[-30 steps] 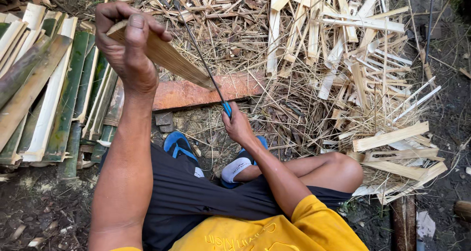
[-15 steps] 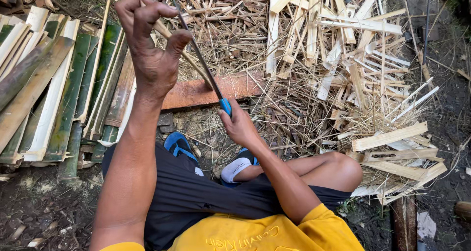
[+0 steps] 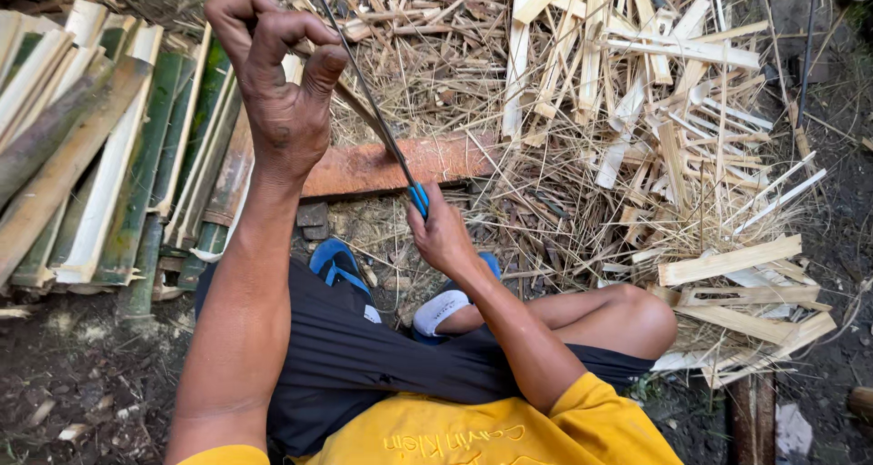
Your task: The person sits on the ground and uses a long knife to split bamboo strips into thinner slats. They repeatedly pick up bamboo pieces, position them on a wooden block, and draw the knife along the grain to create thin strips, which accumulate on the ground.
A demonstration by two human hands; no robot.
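Left hand [image 3: 277,92] is raised far-left, thumb & fingers pinching a thin bamboo strip [image 3: 359,106]. Right hand [image 3: 443,238] sits nearer, fist closed round the blue handle of a long knife [image 3: 368,97], blade slanting up across the strip. To do it well: keep blade angle shallow, edge off the pinching fingers. Split bamboo slats [image 3: 91,174] lie left, a reddish plank [image 3: 400,163] just beyond the hands, shavings & offcuts [image 3: 691,138] far right.

Left hand [image 3: 282,101] raised, pinching thin bamboo strip [image 3: 359,106]. Right hand [image 3: 441,233] grips blue-handled knife [image 3: 373,110], blade against strip. Split bamboo slats [image 3: 100,156] stacked left.
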